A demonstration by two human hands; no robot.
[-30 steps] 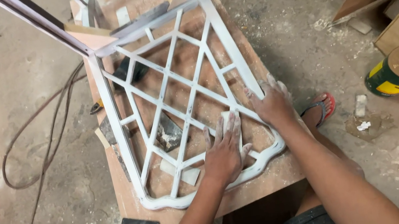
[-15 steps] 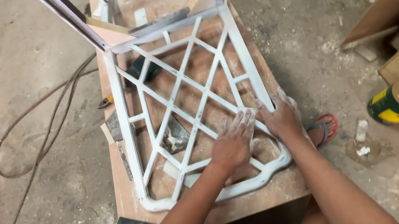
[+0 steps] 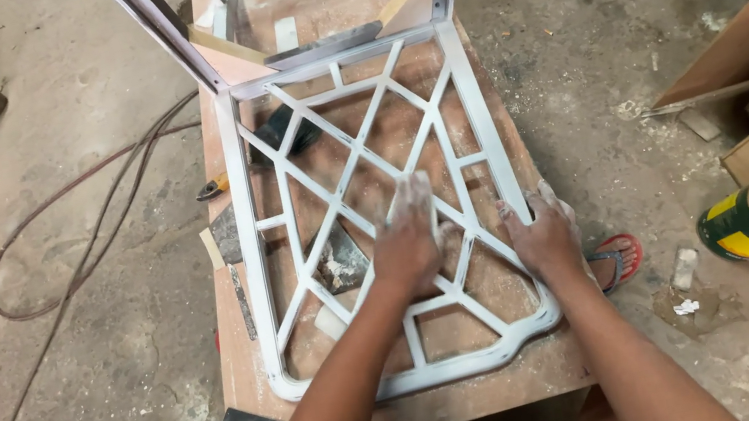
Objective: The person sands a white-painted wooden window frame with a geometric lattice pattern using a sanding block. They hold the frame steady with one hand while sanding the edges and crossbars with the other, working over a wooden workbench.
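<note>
Your left hand (image 3: 409, 235) lies flat, fingers together, on the white-primed wooden lattice chair back (image 3: 356, 158) on the bench (image 3: 553, 368); your right hand (image 3: 543, 235), spread, presses its side rail.

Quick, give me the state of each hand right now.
Left hand: pressed flat on the white lattice frame, fingers extended.
Right hand: open, resting on the frame's right rail.
</note>
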